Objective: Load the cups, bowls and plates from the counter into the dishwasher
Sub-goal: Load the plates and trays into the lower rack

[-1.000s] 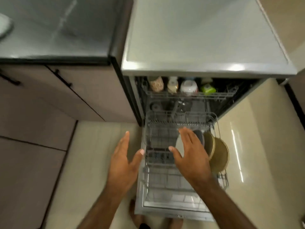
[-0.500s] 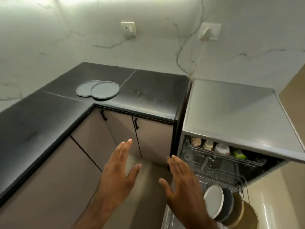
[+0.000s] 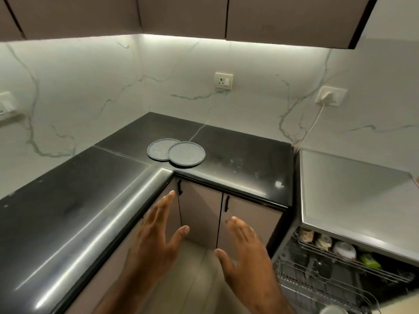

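Left hand (image 3: 156,241): is hanging in the air below the counter's inner corner, fingers straight and close together, thumb spreading toward 3 o'clock; it is holding nothing and touching nothing.
Right hand (image 3: 247,257): is hovering near the left one, at its 3 o'clock, fingers stretched out, thumb pointing toward 9 o'clock; it too is loose and carrying nothing.
Wall switch: a white plastic switch plate (image 3: 6,105) is sitting on the veined white marble wall (image 3: 90,87) at the view's 9 o'clock edge.
Counter: the polished black stone L-shaped counter (image 3: 68,211) is running from 7 o'clock up to the corner, then across toward 3 o'clock, ending against the dishwasher.
Plates: two round, flat grey plates are lying on the counter at 12 o'clock from the hands, near the front edge at the inner corner; the right grey plate (image 3: 187,153) is overlapping the rim of the left grey plate (image 3: 158,149).
Cabinet doors: beige lower cabinet doors (image 3: 199,214) with black handles are showing behind the fingertips.
Sockets: a white wall socket (image 3: 223,80) is sitting at 12 o'clock; a second white socket (image 3: 331,96) at 2 o'clock is carrying a plug with a white cable (image 3: 310,130) trailing down.
Dishwasher: the steel-topped dishwasher (image 3: 351,196) is standing open at 4 o'clock; its upper wire rack (image 3: 385,274) is holding two pale blurred cups (image 3: 306,234), a white bowl (image 3: 344,250) and a green item (image 3: 370,261); the lower wire rack (image 3: 317,288) is sticking out beneath.
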`<control>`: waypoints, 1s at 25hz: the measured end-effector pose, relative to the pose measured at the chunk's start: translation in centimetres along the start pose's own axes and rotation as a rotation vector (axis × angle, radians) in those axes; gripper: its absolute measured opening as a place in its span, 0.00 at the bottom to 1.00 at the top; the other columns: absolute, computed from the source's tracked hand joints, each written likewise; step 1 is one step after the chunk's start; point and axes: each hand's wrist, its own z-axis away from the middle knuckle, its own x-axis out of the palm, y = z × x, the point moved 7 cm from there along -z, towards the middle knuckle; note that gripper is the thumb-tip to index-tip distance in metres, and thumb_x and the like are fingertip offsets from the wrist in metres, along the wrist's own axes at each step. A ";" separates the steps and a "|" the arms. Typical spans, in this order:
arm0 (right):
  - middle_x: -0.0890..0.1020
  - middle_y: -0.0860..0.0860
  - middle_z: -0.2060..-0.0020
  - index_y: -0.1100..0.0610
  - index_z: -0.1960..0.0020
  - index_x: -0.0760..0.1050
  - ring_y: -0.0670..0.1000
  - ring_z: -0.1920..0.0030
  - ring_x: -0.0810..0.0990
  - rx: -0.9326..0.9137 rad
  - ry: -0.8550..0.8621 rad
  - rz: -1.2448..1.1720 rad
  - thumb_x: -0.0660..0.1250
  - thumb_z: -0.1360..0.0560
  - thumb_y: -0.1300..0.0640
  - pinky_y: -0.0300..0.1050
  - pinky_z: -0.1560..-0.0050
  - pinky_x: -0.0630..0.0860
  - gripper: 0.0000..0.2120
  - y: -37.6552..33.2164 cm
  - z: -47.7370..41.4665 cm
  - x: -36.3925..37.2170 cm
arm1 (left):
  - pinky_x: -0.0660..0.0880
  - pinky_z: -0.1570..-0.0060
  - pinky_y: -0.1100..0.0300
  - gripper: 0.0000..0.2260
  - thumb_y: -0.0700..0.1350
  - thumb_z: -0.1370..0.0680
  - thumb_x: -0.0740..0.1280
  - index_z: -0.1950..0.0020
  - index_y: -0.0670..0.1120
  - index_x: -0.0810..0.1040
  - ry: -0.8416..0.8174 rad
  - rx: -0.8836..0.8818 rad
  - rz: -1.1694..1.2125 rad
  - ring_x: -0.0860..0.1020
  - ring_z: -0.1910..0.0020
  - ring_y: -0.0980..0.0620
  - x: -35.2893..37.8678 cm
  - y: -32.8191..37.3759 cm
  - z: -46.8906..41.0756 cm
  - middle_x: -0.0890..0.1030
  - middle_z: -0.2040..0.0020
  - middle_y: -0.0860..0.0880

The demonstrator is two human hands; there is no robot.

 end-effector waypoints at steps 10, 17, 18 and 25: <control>0.55 0.38 0.21 0.39 0.21 0.51 0.43 0.22 0.53 -0.057 0.035 0.019 0.62 0.22 0.38 0.48 0.22 0.58 0.34 -1.0 -11.1 1.8 | 0.63 0.28 0.55 0.37 0.56 0.23 0.71 0.18 0.61 0.57 0.005 -0.026 -0.004 0.59 0.26 0.65 0.0 -4.4 -9.4 0.61 0.24 0.64; 0.60 0.40 0.22 0.40 0.21 0.55 0.41 0.23 0.57 -0.110 0.063 -0.036 0.65 0.22 0.39 0.41 0.23 0.57 0.34 1.7 -23.3 1.2 | 0.67 0.30 0.49 0.39 0.53 0.24 0.74 0.18 0.60 0.57 0.065 -0.118 -0.039 0.66 0.24 0.49 2.1 -5.3 -19.6 0.66 0.21 0.53; 0.61 0.40 0.22 0.40 0.21 0.56 0.41 0.23 0.57 -0.121 0.054 -0.037 0.66 0.23 0.39 0.39 0.24 0.56 0.34 1.9 -24.5 1.0 | 0.67 0.30 0.48 0.39 0.53 0.24 0.74 0.18 0.59 0.57 0.074 -0.119 -0.041 0.66 0.24 0.49 2.2 -5.1 -20.7 0.66 0.21 0.53; 0.63 0.41 0.23 0.42 0.21 0.57 0.42 0.24 0.60 -0.164 0.031 -0.016 0.66 0.23 0.40 0.44 0.24 0.62 0.34 3.8 -33.1 1.3 | 0.67 0.29 0.45 0.39 0.53 0.24 0.73 0.18 0.58 0.56 0.070 -0.207 -0.046 0.65 0.23 0.48 4.7 -7.3 -27.4 0.64 0.20 0.52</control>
